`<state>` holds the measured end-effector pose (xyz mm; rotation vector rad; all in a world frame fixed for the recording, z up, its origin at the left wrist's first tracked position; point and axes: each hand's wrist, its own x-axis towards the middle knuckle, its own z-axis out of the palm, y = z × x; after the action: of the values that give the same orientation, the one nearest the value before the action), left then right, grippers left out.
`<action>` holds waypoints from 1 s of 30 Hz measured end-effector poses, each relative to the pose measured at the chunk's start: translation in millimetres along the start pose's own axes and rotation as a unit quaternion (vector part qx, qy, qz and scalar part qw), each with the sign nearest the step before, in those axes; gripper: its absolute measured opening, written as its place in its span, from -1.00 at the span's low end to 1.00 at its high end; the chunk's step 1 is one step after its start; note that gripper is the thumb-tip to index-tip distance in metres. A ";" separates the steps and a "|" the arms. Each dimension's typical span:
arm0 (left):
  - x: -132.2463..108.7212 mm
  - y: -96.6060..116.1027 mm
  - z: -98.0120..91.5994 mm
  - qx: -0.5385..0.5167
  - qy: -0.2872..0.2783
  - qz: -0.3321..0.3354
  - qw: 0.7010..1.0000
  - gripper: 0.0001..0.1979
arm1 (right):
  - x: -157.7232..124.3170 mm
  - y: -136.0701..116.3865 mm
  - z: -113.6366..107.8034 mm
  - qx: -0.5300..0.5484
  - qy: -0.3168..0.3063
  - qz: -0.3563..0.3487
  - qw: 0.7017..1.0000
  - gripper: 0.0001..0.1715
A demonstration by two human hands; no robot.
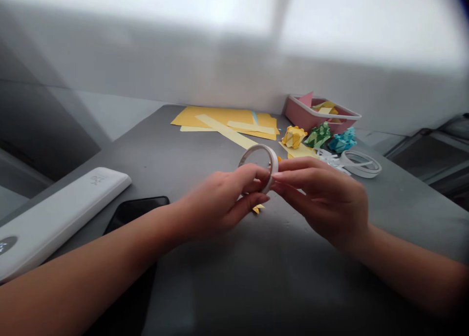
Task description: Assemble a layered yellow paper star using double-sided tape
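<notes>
A narrow roll of white tape [273, 162] is held upright above the table, in the middle of the view. My left hand [227, 197] grips its lower left side, with the thumb below and the fingers through and around the ring. On the other side, my right hand [322, 194] has its fingertips pinched together at the roll's outer edge. Whether a loose tape end lies between those fingertips cannot be made out. Below the hands, a small folded yellow paper piece [258, 209] shows partly on the table.
Yellow paper sheets [220, 116] and a pale strip [230, 133] lie at the back. A pink basket [308, 118] stands behind yellow [294, 136], green [318, 136] and blue [342, 140] folded papers. Another tape roll [361, 165] lies right; a white power bank [73, 209] and black phone [135, 210] lie left.
</notes>
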<state>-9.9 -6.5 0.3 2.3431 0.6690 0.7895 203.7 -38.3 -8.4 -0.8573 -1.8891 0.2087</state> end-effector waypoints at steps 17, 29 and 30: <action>5.9 -1.8 3.8 0.093 0.107 -0.004 0.990 -0.84 | -0.7 7.3 13.1 0.085 -0.011 0.126 0.988 -0.69; 4.5 4.8 0.9 -0.028 0.049 -0.127 0.990 -0.82 | 7.1 3.4 8.8 -0.028 -0.020 -0.011 0.999 -0.92; 4.8 6.1 0.6 -0.074 0.038 -0.146 0.986 -0.82 | 6.5 3.6 9.4 -0.025 -0.024 -0.009 0.999 -0.91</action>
<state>-4.5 -8.1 5.6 2.0304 0.9292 0.7686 195.8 -29.4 -9.9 -0.8770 -1.9535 0.1732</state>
